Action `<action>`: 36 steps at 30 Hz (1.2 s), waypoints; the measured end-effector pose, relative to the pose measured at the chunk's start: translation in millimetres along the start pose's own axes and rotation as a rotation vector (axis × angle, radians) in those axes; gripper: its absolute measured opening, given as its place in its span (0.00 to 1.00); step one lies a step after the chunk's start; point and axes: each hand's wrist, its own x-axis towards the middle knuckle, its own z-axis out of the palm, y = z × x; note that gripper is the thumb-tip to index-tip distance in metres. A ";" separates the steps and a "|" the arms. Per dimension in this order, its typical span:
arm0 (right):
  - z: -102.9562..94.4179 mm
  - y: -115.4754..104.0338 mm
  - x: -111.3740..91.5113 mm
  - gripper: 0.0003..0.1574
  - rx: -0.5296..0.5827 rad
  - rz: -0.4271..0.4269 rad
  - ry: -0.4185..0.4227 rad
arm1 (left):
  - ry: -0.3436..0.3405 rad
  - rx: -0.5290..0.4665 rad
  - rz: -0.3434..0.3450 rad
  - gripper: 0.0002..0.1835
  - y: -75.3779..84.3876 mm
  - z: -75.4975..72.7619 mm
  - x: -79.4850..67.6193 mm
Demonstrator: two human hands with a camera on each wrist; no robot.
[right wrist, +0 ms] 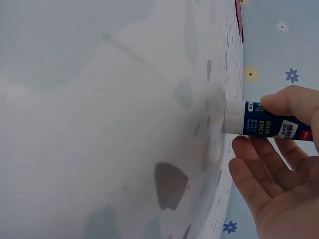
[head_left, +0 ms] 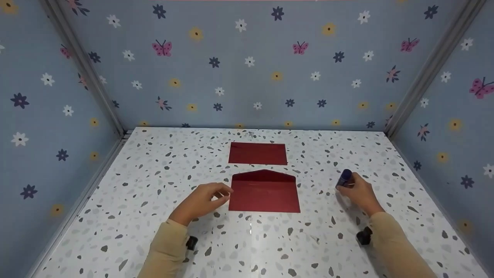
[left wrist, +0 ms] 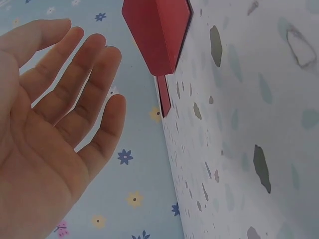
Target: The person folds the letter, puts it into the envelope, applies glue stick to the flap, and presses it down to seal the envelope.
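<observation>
My right hand (head_left: pixel 359 192) pinches a dark blue glue stick (head_left: pixel 344 177) at the right of the table, its cap end tilted up and away. In the right wrist view, the label on the glue stick (right wrist: pixel 271 122) reads GLUE STICK, and its white base points at the tabletop. Relaxed and holding nothing, my left hand (head_left: pixel 204 201) hovers by the left edge of a red envelope (head_left: pixel 264 196). That envelope lies with its pointed flap raised, facing the back. The left palm (left wrist: pixel 45 144) shows with fingers spread in the left wrist view.
Behind the open envelope lies a second red envelope (head_left: pixel 257 153), flat on the speckled white table (head_left: pixel 170 154). Blue flower-patterned panels (head_left: pixel 247 85) enclose the table at the back and both sides. Black wrist devices (head_left: pixel 364 235) sit under both sleeves.
</observation>
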 end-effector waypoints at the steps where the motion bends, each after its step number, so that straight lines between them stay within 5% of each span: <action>1: -0.3 -0.5 0.3 0.34 0.000 0.009 -0.006 | 0.002 0.000 0.001 0.11 -0.8 0.1 0.0; 9: -6.7 -7.7 -2.4 0.44 0.041 0.031 -0.026 | 0.010 -0.010 -0.024 0.11 -1.0 -1.2 -0.7; 24: -30.0 -58.7 -24.7 0.45 0.007 -0.262 0.161 | 0.051 0.002 0.008 0.12 5.5 -6.7 5.3; 36: 2.4 -97.8 -40.6 0.39 0.023 -0.488 0.088 | 0.102 0.070 0.032 0.13 9.9 5.7 22.7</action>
